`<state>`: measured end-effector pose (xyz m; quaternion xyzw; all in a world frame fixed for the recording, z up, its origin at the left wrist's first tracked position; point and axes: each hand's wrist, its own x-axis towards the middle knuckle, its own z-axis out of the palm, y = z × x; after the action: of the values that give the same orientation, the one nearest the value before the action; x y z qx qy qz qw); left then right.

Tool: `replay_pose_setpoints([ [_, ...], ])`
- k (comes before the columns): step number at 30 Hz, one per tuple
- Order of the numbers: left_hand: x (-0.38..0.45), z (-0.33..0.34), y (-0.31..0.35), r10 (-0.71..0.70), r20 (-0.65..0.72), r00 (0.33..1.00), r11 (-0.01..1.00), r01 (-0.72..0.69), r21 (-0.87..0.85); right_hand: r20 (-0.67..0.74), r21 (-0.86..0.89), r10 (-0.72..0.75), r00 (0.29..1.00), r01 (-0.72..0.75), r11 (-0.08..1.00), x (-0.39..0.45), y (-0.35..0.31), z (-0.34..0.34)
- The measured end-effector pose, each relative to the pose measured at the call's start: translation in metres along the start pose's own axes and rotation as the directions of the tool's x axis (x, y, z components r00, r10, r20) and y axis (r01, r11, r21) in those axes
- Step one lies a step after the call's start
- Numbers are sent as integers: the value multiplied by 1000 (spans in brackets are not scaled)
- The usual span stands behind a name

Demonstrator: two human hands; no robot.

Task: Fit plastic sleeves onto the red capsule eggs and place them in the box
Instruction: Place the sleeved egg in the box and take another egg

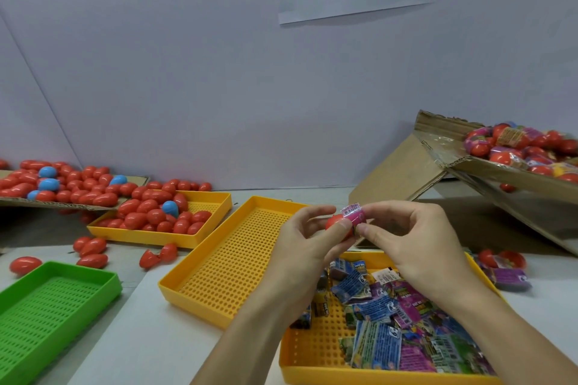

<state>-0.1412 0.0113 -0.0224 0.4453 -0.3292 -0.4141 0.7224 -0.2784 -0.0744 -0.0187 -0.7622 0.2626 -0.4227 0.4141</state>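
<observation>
Both hands are up over the trays right now; the left hand (308,236) has its fingers and thumb curled round a red capsule egg (334,223), and the right hand (406,237) is pinching a pink plastic sleeve (355,216) that's only partway on, so one end of the egg is covered and the red end still pokes out toward the left.

If it were me, I'd keep the egg pinned steady in the left and ease the sleeve along evenly with the right, turning a bit as it goes; pull from one edge only and that thin film will probably bunch up or sit crooked.

Right under the wrists is a yellow tray (316,353) full of loose printed sleeves (384,322); beside it an empty yellow tray (200,287), and a green tray (62,272) off at the near left.

Further back on the table (156,337) there's another yellow tray (150,236) heaped with bare red eggs (147,209), a few blue ones mixed in; the cardboard box (438,162) holding finished sleeved eggs sits tipped at the far right, which I'd guess is where this one goes.
</observation>
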Motion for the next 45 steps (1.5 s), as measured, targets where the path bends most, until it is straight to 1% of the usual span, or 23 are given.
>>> replay_pose_setpoints([
  [2, 0, 0, -1, 20, 24, 1000, 999, -21, 26, -4, -16, -8, 1000, 8, 1000, 0, -2, 0],
  [3, 0, -1, -1, 33, 29, 999, 997, -35, 68, -5, -26, -10, 1000, 10, 1000, 0, -2, 0],
  [5, 0, -1, -3, 69, 2, 998, 976, -67, 208, 9, -28, -6, 1000, 6, 1000, 0, -3, -2],
  [8, -2, -1, -3, 144, -23, 989, 903, -122, 411, 34, 63, 31, 999, -33, 997, 0, -3, -3],
  [11, -3, 0, -3, 216, 12, 976, 826, -190, 531, 52, 156, 119, 992, -125, 980, 1, -2, -1],
  [14, -3, 1, -4, 258, 54, 965, 753, -236, 614, 88, 264, 269, 959, -283, 922, 4, 3, 0],
  [16, -4, 1, -4, 261, 76, 962, 731, -248, 635, 113, 321, 335, 935, -353, 879, 4, 5, -1],
  [18, -4, 1, -5, 264, 89, 960, 718, -257, 647, 129, 352, 358, 925, -381, 855, 5, 6, -1],
  [20, -4, 2, -5, 273, 87, 958, 712, -263, 652, 144, 371, 365, 920, -392, 842, 5, 7, 0],
  [28, -3, 3, -4, 300, 74, 951, 722, -277, 634, 122, 451, 372, 920, -385, 805, 3, 7, 4],
  [38, -3, 1, -4, 341, 83, 936, 655, -300, 693, 134, 448, 373, 918, -392, 804, 2, 8, 6],
  [45, -3, 0, -5, 377, 119, 919, 583, -335, 741, 140, 419, 364, 921, -388, 821, 2, 11, 5],
])
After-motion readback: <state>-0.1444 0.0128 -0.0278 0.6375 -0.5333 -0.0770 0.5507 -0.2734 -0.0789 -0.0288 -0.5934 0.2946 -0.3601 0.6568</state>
